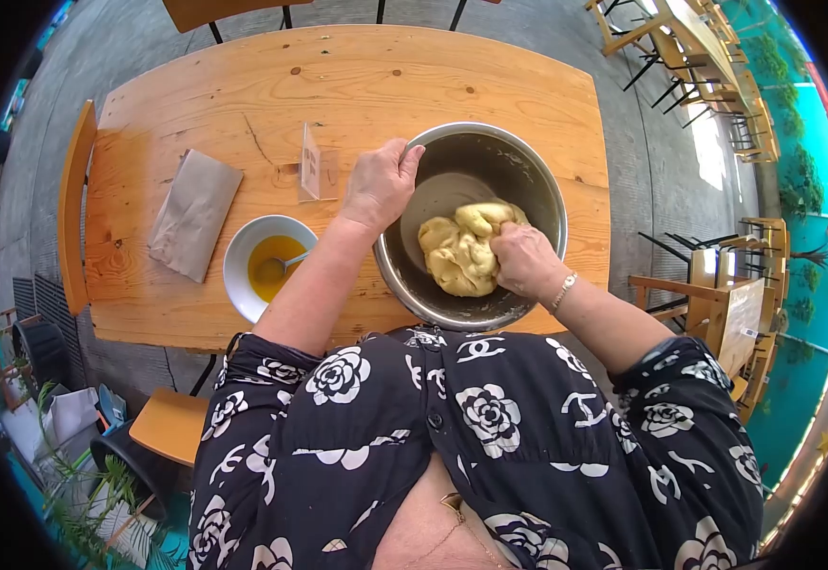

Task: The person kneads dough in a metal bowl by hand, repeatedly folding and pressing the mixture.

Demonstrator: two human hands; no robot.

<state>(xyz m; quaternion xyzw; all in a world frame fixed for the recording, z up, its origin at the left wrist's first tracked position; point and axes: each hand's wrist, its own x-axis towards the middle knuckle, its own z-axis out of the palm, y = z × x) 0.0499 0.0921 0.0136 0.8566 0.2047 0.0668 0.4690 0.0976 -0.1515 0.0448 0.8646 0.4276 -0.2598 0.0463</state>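
Observation:
A large steel mixing bowl (537, 180) stands near the front edge of the wooden table. Inside it lies a soft, pale yellow lump of dough (456, 256), gathered toward the lower right. My left hand (380, 185) grips the bowl's upper left rim, thumb over the edge. With closed fingers, my right hand (526, 261) holds the right side of the dough, and a fold of it rises beside the knuckles. Left of the steel bowl sits a white bowl (235, 261) of yellow liquid (266, 271) with a spoon (295, 259) resting in it.
A folded brown paper (195, 214) lies at the left of the wooden table (490, 71). A small clear stand-up sign (310, 163) is behind my left forearm. Chairs (76, 209) border the table, and more tables and chairs stand at the right.

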